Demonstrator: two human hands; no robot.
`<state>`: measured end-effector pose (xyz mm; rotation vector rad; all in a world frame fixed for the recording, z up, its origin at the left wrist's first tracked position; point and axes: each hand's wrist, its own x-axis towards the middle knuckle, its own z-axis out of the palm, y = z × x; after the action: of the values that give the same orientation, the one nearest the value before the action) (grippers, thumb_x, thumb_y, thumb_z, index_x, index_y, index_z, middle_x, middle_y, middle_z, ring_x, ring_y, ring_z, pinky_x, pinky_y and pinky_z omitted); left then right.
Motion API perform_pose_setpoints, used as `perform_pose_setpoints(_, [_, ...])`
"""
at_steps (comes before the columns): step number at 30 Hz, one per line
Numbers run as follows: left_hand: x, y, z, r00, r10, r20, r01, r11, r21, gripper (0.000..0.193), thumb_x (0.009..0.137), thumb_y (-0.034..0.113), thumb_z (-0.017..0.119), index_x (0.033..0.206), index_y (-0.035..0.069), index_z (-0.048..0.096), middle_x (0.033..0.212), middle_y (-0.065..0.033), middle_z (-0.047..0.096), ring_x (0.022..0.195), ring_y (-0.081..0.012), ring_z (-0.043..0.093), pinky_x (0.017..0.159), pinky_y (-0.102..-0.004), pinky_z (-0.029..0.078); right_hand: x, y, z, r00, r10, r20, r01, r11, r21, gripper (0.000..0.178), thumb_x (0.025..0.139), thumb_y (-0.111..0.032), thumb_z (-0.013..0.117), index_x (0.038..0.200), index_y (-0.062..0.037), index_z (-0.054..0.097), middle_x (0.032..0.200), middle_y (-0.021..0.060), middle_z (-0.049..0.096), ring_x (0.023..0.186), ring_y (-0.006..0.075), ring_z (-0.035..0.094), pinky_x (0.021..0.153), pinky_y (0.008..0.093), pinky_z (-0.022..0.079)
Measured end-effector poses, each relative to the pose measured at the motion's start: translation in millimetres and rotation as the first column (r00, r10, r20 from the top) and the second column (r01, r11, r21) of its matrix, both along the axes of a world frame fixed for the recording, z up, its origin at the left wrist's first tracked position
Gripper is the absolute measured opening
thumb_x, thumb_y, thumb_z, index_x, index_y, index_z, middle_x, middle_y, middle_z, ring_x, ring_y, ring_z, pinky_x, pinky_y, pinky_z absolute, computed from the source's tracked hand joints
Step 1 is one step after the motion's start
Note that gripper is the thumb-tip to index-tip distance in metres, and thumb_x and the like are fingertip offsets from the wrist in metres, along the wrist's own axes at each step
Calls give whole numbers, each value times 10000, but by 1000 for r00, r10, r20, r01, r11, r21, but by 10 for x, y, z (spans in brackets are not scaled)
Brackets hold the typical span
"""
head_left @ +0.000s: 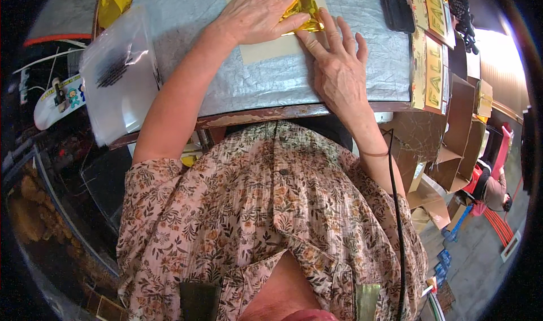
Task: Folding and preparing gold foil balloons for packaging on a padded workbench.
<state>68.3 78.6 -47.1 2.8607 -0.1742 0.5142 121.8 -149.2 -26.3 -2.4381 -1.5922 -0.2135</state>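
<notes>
My left hand [263, 13] lies flat across a crinkled sheet of gold foil [304, 5], its fingers stretched out and its thumb along the foil's near edge. Beneath the foil is a cream sheet of card or paper [270, 50], which shows around it. My right hand [342, 66] is open, fingers spread, with the index finger and thumb at the foil's near right corner. Neither hand grips anything. The far part of the foil runs out of the picture at the top.
A wrinkled grey-blue cover [226, 92] lies over the table. Clear plastic bags [121, 78] overhang its left side, near yellow material [116, 3]. At right are a black case [397, 9], yellow printed packs [432, 66] and cardboard boxes [455, 134]. A cable [396, 208] hangs by my right arm.
</notes>
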Motion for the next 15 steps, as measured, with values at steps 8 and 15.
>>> perform_pose_setpoints(8, [1,-5,27,999,-7,33,7,1000,-4,740,979,464,573,1469,-75,445,1557,-286,404,1495,-388,338,1249,-479,228,67,-27,-30,998,11,-61,-9,999,44,570,909,-8,594,1392,-303,659,1621,92,406,1445,396,402,1167,572,286])
perform_pose_setpoints(15, [-5,6,17,1000,-11,22,11,1000,-4,732,973,447,580,1476,-66,438,1554,-281,407,1494,-387,338,1249,-478,228,57,-87,14,996,8,-86,-2,997,74,547,916,-48,644,1391,-319,662,1632,68,397,1458,387,393,1177,569,270])
